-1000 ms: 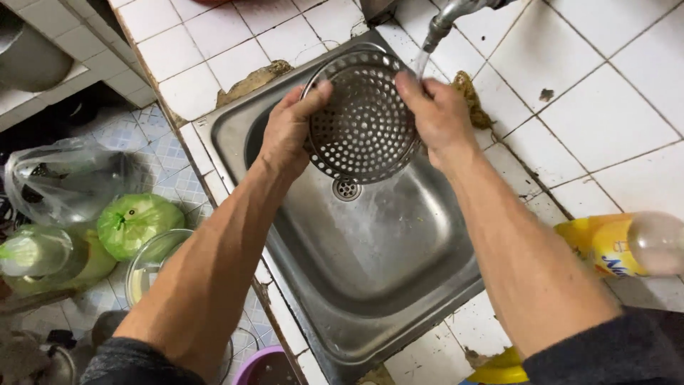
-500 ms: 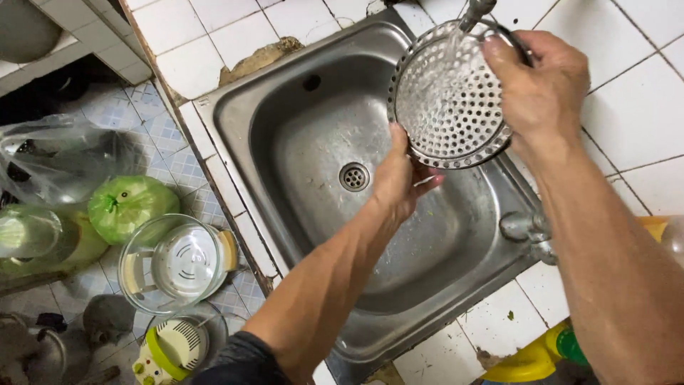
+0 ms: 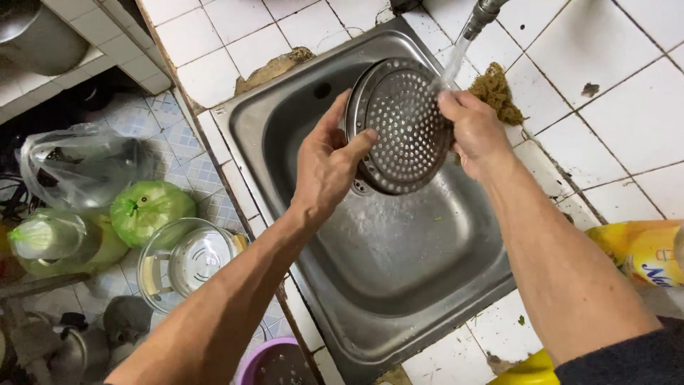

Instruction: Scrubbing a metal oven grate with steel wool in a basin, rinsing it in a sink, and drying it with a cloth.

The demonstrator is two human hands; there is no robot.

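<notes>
1. We hold the round perforated steel strainer plate (image 3: 402, 128) tilted over the stainless steel sink (image 3: 399, 264).
2. Our left hand (image 3: 324, 167) fingers clamp its left rim.
3. Our right hand (image 3: 477, 135) fingers grip its right rim, under the tap (image 3: 481, 16) water.

Both forearms are bare from wrist to elbow, the left hand (image 3: 324, 167) and right hand (image 3: 476, 132) wear no gloves, rings or watch, and a dark sleeve edge shows at the right upper arm.
</notes>
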